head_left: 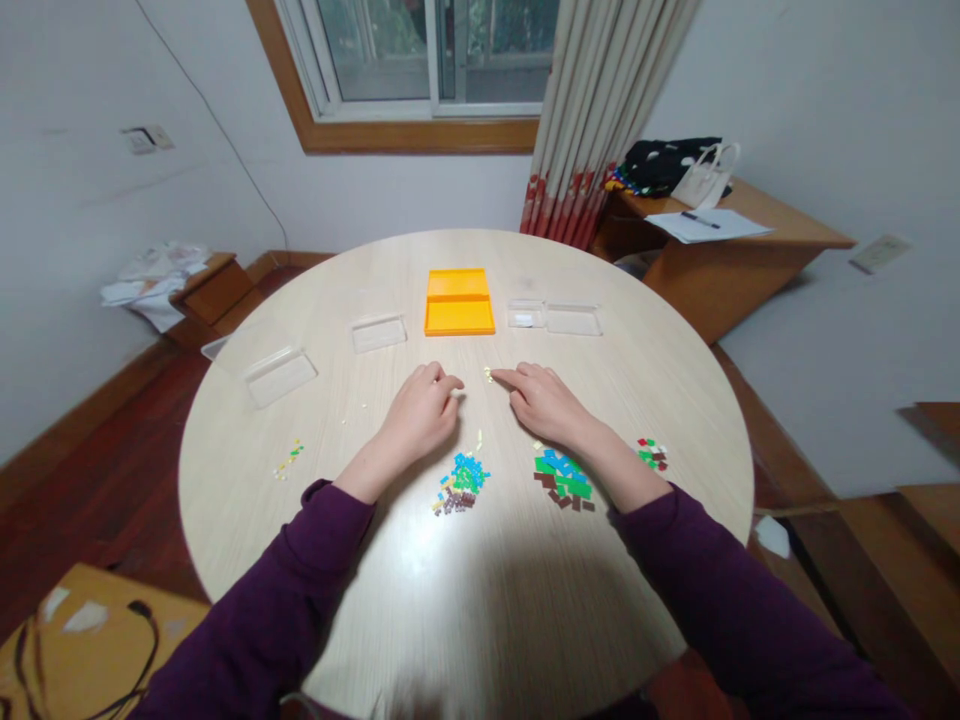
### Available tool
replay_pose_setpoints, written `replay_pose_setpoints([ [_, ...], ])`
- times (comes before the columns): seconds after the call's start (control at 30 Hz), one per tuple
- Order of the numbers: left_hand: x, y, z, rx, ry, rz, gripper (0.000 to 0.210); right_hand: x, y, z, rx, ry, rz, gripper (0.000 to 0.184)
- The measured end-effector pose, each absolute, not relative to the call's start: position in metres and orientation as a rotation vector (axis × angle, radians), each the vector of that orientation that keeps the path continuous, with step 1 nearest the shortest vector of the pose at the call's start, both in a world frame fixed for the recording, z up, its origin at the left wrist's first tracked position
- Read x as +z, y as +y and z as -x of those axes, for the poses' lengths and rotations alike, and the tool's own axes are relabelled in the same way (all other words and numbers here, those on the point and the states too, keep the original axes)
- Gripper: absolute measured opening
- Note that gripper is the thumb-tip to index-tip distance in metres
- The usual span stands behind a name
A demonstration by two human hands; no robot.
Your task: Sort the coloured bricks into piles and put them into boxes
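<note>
Near the middle of the round table [420, 610], my right hand [546, 400] stretches its index finger out to a few tiny pale yellow pieces [488, 375]; its other fingers are curled under. My left hand [421, 410] is to the left of these pieces, fingers curled and closed; whether anything small is between them is hidden. Between my forearms lies a pile of small blue, green, yellow and brown pieces [469, 475]. A second pile, of larger flat blue, green and brown pieces [566, 480], lies by my right forearm. One pale yellow strip [480, 440] sits above the first pile.
Beyond my hands stands an open orange case [459, 318]. Clear plastic boxes flank it, one at left [379, 333], another farther left [281, 378], and one at right [574, 320]. Small colored pieces lie at far left [289, 460] and at right [652, 454].
</note>
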State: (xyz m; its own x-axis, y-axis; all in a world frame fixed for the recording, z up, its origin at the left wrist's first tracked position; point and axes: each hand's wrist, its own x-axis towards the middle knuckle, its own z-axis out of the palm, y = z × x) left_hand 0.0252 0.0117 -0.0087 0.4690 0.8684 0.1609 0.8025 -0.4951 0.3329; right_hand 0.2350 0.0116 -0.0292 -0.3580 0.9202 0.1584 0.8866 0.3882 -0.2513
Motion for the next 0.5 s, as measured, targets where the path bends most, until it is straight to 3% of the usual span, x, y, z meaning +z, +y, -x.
replay_pose_setpoints([
  [0.5,-0.0097,0.0122,-0.0219,0.426,1.556,-2.488,0.040,-0.0269,0.0039,-0.2275,0.645,-2.312,1.265,0.047],
])
